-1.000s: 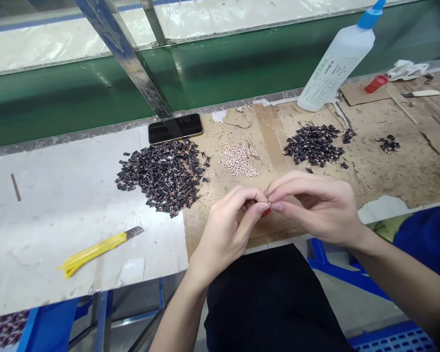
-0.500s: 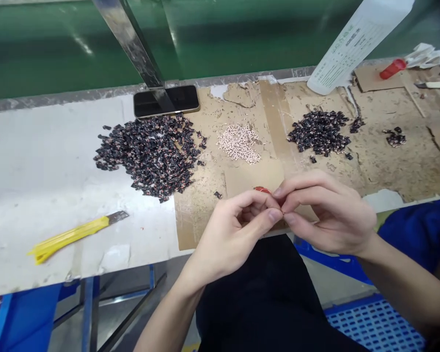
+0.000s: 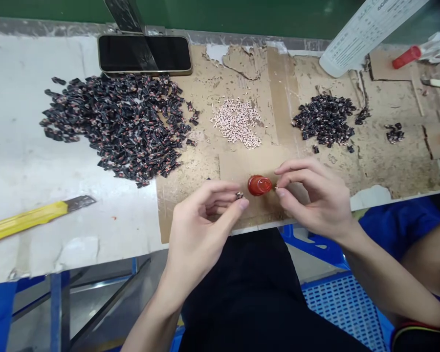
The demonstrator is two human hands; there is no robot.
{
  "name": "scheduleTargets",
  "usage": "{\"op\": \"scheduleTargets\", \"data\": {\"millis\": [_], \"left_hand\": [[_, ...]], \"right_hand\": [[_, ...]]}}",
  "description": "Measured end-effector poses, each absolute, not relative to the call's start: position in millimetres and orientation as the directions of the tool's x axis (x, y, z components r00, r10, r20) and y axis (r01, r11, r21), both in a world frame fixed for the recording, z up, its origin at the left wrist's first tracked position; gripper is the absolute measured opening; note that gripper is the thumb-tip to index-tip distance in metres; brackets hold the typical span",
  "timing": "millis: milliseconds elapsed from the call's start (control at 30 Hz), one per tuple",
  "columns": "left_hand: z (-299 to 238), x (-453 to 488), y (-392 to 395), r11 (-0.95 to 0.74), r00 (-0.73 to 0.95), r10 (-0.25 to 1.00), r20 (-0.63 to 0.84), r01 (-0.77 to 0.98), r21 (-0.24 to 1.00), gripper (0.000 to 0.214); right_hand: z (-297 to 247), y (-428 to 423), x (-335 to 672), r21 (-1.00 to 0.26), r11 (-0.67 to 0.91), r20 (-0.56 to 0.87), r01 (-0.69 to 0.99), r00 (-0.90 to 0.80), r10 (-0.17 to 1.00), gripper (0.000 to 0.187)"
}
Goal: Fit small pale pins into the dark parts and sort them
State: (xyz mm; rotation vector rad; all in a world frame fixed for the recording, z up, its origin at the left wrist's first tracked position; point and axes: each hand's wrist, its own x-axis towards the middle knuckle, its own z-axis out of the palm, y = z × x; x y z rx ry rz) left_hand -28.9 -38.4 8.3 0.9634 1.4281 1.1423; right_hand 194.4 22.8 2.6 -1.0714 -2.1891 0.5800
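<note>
My left hand (image 3: 205, 222) pinches a small black piece (image 3: 239, 195) with a pale, metallic-looking end between thumb and forefinger. Off to the right, my right hand (image 3: 315, 198) has its thumb and forefinger closed on a tiny pale piece (image 3: 276, 188), much like the grains in the middle pile (image 3: 237, 122). Between the two hands a small red cup (image 3: 259, 185) rests on a cardboard patch; what it contains is not clear. A large heap of black pieces (image 3: 128, 127) spreads to the left, and a smaller black heap (image 3: 326, 120) lies beyond my right hand.
A phone (image 3: 144, 55) lies at the back below a metal post. On the left is a yellow utility knife (image 3: 25, 220), blade out. Back right stand a white bottle (image 3: 366, 36), a red tube (image 3: 407, 56) and a white-handled knife (image 3: 438, 83). Another person's blue clothing (image 3: 381, 230) shows at right.
My hands were together at the fingertips and have moved apart, left hand leftward. The red cup, mostly hidden before, now shows between them. The whole view has tilted down and shifted.
</note>
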Motion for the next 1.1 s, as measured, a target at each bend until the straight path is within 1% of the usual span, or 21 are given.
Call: {"op": "scheduleTargets", "data": {"millis": [67,167,433,567,633,700,800,867,967,1100], "left_hand": [[6,-29,-39,0.237,-0.184,0.955,-0.231,0.009,0.972,0.013],[5,-28,-39,0.238,-0.199,0.953,-0.230,0.017,0.971,0.013],[6,-28,-40,0.218,-0.204,0.955,-0.214,-0.006,0.976,0.015],[8,-29,-41,0.208,-0.202,0.956,-0.212,-0.040,0.977,0.015],[9,-28,-41,0.221,-0.188,0.954,-0.233,-0.086,0.972,0.014],[11,-26,-41,0.238,-0.162,0.951,-0.262,-0.156,0.959,0.012],[14,-17,-38,0.271,-0.104,0.946,-0.306,-0.261,0.927,0.012],[17,-9,-35,0.307,-0.056,0.939,-0.340,-0.314,0.898,0.011],[21,2,-32,0.350,0.008,0.926,-0.377,-0.390,0.852,0.010],[24,6,-33,0.349,0.042,0.928,-0.370,-0.443,0.826,0.010]], "right_hand": [[3,23,192,-0.571,0.602,0.345,0.558,-0.502,0.793,0.011],[3,23,190,-0.540,0.620,0.347,0.570,-0.520,0.780,0.011],[4,22,189,-0.516,0.637,0.342,0.573,-0.543,0.766,0.011],[4,23,190,-0.532,0.630,0.332,0.566,-0.545,0.770,0.012],[5,23,190,-0.588,0.596,0.323,0.547,-0.517,0.793,0.012],[8,22,190,-0.692,0.519,0.300,0.502,-0.455,0.839,0.013],[15,17,187,-0.855,0.365,0.235,0.368,-0.351,0.906,0.015],[22,12,184,-0.927,0.272,0.181,0.259,-0.326,0.928,0.016],[29,5,182,-0.973,0.182,0.128,0.139,-0.328,0.936,0.018],[33,0,181,-0.985,0.145,0.109,0.093,-0.316,0.942,0.019]]}}
